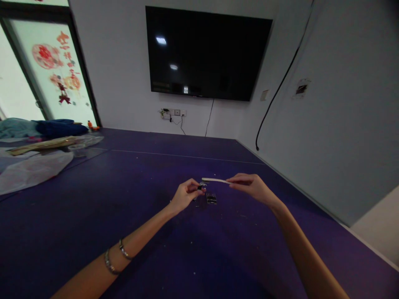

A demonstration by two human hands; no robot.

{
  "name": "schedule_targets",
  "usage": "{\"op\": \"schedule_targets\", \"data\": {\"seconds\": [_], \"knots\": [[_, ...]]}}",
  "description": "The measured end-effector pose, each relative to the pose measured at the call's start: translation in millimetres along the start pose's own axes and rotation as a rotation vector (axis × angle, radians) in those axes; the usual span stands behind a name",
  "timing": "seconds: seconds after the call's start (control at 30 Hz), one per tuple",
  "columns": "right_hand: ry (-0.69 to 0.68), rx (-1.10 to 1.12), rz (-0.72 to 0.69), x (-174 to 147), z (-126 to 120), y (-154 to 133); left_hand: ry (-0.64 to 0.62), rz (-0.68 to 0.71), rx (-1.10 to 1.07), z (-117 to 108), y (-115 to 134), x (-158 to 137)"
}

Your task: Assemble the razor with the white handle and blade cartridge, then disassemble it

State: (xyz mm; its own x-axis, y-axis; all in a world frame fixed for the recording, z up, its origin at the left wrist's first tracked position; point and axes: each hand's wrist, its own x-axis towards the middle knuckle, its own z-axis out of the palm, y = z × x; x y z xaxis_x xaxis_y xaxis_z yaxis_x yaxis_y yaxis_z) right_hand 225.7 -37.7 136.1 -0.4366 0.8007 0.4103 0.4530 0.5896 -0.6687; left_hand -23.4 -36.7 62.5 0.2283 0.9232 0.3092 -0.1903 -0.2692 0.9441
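Between the thumb and fingers of my left hand (186, 194) is a small black and silvery part (202, 186), too small to name. My right hand (249, 187) pinches the end of a slim white toothbrush (215, 180), held nearly level. The brush's head end is just above the small part, and I cannot tell whether they touch. On the purple tabletop (193, 249) below lies a small dark rectangular piece (211, 199) with lighter markings. Something dark, partly hidden, sits under my left fingertips.
White plastic bags (37, 170), a brownish flat piece (43, 145) and dark blue cloth (60, 128) lie at the far left. A black cable (277, 89) hangs down the right wall. A large screen (208, 54) is mounted above wall sockets (177, 112). Small specks dot the tabletop.
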Motion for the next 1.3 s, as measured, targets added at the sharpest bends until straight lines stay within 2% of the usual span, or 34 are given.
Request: {"op": "schedule_targets", "data": {"seconds": [0.2, 0.33, 0.53, 0.7, 0.9, 1.07, 1.3], "knots": [[0.041, -0.056, -0.065, -0.8, 4.6, -12.8, -0.012, 0.020, 0.041, -1.8, 2.9, -0.9], [0.027, -0.038, -0.060, -0.4, 6.0, -8.6, -0.042, 0.016, 0.061, -0.9, 6.7, -2.7], [0.096, -0.036, -0.049, 1.4, 7.7, -4.6, -0.044, 0.011, 0.047, -2.6, 10.2, -3.1], [0.041, 0.017, -0.061, 2.7, 15.1, -5.6, -0.045, 0.004, 0.035, -4.9, 11.7, -4.3], [0.075, 0.038, -0.024, 4.4, 19.7, 2.4, -0.049, -0.015, 0.053, -8.7, 13.0, -7.1], [0.024, 0.065, -0.052, 4.4, 24.3, -2.8, -0.051, -0.019, 0.064, -10.9, 12.1, -7.8], [0.067, 0.073, -0.035, 4.1, 23.4, 2.1, -0.080, -0.026, 0.036, -9.2, 14.3, -10.4]]}}
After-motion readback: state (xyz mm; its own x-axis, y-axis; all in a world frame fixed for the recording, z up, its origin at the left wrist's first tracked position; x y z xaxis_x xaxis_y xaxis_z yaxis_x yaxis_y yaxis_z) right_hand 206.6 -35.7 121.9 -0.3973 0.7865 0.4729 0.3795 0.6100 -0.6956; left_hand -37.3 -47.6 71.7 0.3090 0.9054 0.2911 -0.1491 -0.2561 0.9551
